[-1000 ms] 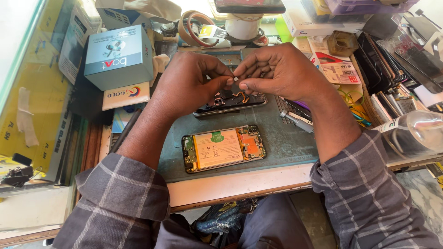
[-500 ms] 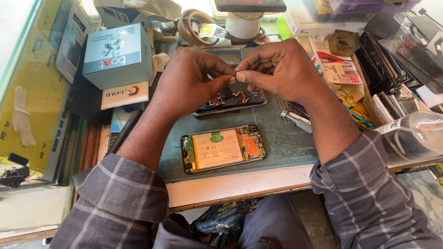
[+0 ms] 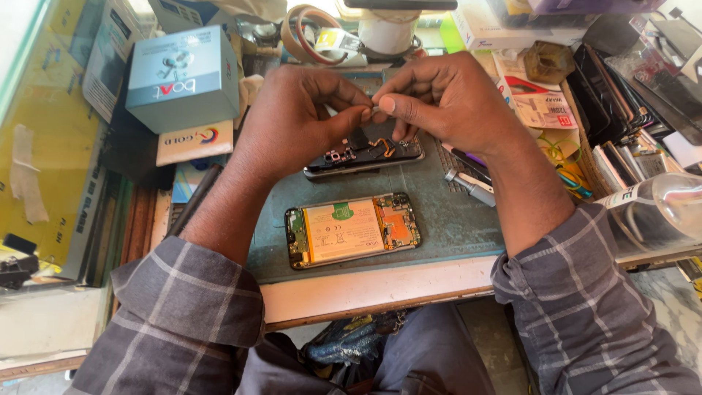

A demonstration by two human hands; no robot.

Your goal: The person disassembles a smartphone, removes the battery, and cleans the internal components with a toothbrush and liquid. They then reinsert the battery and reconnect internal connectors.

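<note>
My left hand (image 3: 296, 121) and my right hand (image 3: 446, 99) meet above a dark opened phone body (image 3: 363, 156) lying on the grey-green work mat (image 3: 453, 219). The fingertips of both hands pinch a tiny part (image 3: 373, 110) between them; it is too small to identify. Nearer to me on the mat lies a second opened phone (image 3: 353, 230) with its yellow battery and circuit boards showing, untouched by either hand.
A light blue box (image 3: 183, 77) stands at the left over a white carton (image 3: 194, 141). A screwdriver (image 3: 472, 188) lies right of the phones. Rolls of tape (image 3: 314, 33), card packets (image 3: 541, 110), stacked phone parts (image 3: 621, 102) and a clear bottle (image 3: 658, 212) crowd the back and right.
Both hands have lifted a little off the dark phone body and drawn their fingertips together above it. The two phones have not moved.
</note>
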